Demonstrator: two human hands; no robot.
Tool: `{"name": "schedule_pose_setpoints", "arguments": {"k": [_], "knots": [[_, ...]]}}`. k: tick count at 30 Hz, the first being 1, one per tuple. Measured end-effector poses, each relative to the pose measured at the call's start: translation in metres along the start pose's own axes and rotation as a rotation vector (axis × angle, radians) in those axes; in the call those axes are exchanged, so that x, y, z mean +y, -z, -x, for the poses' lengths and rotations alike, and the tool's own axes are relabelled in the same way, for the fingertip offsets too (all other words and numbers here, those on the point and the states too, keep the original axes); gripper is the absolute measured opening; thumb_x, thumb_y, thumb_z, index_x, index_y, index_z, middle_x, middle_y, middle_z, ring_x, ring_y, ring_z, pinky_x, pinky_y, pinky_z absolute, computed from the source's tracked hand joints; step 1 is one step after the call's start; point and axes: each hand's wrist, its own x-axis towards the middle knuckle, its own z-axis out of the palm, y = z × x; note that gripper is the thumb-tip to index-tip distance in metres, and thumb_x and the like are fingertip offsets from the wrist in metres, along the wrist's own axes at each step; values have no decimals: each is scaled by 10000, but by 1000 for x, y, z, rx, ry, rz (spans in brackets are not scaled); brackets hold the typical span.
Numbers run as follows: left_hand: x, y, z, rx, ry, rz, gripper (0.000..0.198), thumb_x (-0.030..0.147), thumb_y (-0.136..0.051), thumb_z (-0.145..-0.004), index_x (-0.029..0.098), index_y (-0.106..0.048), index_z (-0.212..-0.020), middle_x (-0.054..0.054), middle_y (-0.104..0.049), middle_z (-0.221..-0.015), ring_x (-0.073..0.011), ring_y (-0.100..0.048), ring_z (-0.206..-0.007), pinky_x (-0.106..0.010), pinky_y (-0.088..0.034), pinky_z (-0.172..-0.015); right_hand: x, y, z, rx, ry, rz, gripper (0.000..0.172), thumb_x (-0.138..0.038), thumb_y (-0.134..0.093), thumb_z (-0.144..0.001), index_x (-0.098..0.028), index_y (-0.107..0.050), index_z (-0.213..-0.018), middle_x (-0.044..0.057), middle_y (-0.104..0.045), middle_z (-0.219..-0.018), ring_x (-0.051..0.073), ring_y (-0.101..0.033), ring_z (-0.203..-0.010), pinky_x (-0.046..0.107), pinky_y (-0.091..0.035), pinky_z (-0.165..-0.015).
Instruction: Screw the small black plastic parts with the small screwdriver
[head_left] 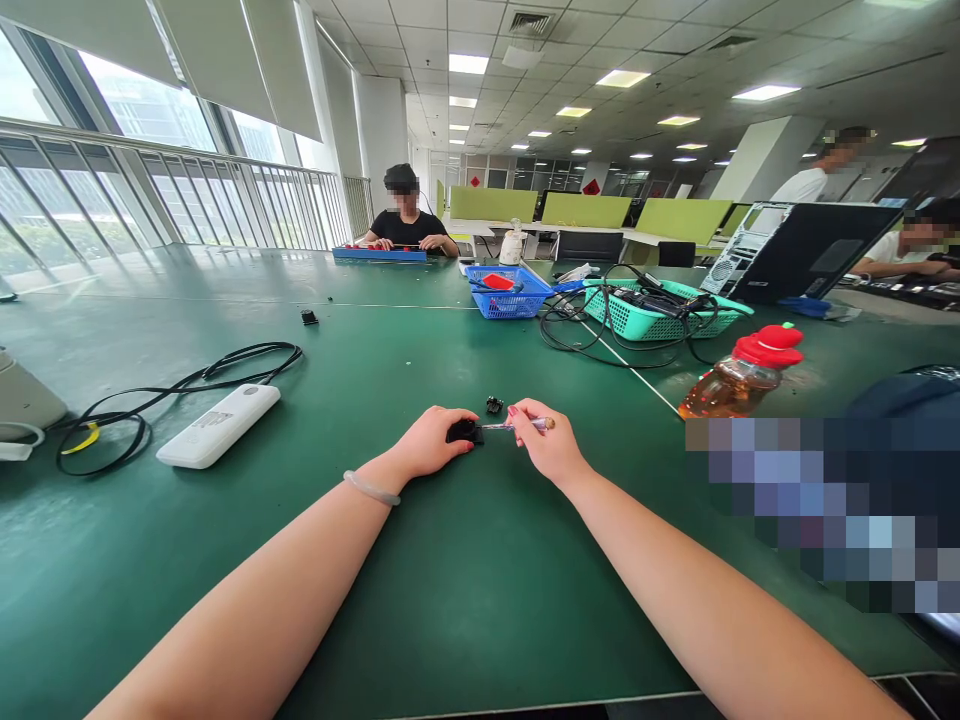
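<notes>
On the green table [465, 580], my left hand [431, 440] grips a small black block-like part [466, 432], its fingers covering much of it. My right hand [547, 435] is closed around the handle of a thin screwdriver [546, 424], pointed left. The screwdriver's shaft reaches the right side of the black part; whether its tip sits in a screw is too small to tell. Just beyond my hands lies another small black piece [494, 404], touched by neither hand.
To the left lie a white power bank [221, 425] and a looped black cable [195, 380]. A blue basket [510, 300] and a green basket [652, 325] with cables stand ahead. A red-capped bottle [739, 375] is at the right. Across the table sits a person [405, 220].
</notes>
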Motion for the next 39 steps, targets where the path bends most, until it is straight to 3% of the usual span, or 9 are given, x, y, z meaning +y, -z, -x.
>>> {"name": "schedule_pose_setpoints", "arguments": {"k": [7,11,18,21,24,30,35,39], "knots": [[-3,-1,-1,-2,-9,-4,444,276,-656,-773,253,-606,-1214,-42,-667,-1182,-254,-566,-1116,-401,-451,-1002,-3,1,1,-26,-26,-15,361,-480,-457,-886,-209,-533,-660,-38,-466,-509,115,-450,-484,244,-368,-495],[-3,-1,-1,-2,-22,3,432,281,-651,-778,267,-614,-1208,-31,-678,-1161,-253,-575,-1104,-399,-458,-995,-8,2,2,-35,44,24,340,-393,-425,-897,-208,-517,-627,-39,-445,-503,113,-430,-482,248,-362,-505],[1,1,-1,-11,-18,13,441,271,-668,-755,260,-627,-1194,-30,-690,-1149,-243,-596,-1076,-387,-462,-989,-16,1,8,-48,276,192,282,-320,-440,-886,-214,-568,-658,5,-613,-641,155,-552,-677,269,-435,-649],[1,1,-2,-11,-45,21,423,278,-659,-766,250,-629,-1188,-26,-694,-1154,-239,-599,-1072,-383,-451,-998,-17,-3,9,-140,308,220,236,-322,-475,-881,-222,-591,-702,-8,-633,-674,145,-551,-679,270,-439,-689],[1,1,-2,-10,-41,10,421,285,-652,-775,252,-626,-1194,-24,-686,-1173,-243,-592,-1086,-387,-446,-1002,-16,-4,9,-205,280,185,244,-343,-481,-885,-216,-590,-707,-21,-605,-649,123,-523,-614,251,-417,-635],[3,1,1,-10,2,-15,441,284,-638,-784,260,-606,-1224,-30,-678,-1174,-254,-586,-1092,-383,-465,-976,-12,5,5,37,127,36,346,-435,-438,-904,-207,-566,-679,-27,-497,-533,117,-466,-503,252,-379,-531],[1,0,1,28,9,46,505,315,-642,-781,261,-554,-1276,-29,-692,-1141,-241,-610,-1074,-380,-472,-972,-4,3,0,-30,21,23,306,-443,-489,-868,-209,-572,-689,-36,-489,-515,113,-447,-474,252,-363,-503],[-1,-1,1,63,-7,87,478,314,-627,-792,259,-553,-1262,-27,-694,-1134,-229,-616,-1066,-385,-466,-978,1,5,-3,58,-15,-108,341,-473,-481,-870,-206,-558,-673,-35,-479,-507,120,-477,-484,254,-395,-522]]}}
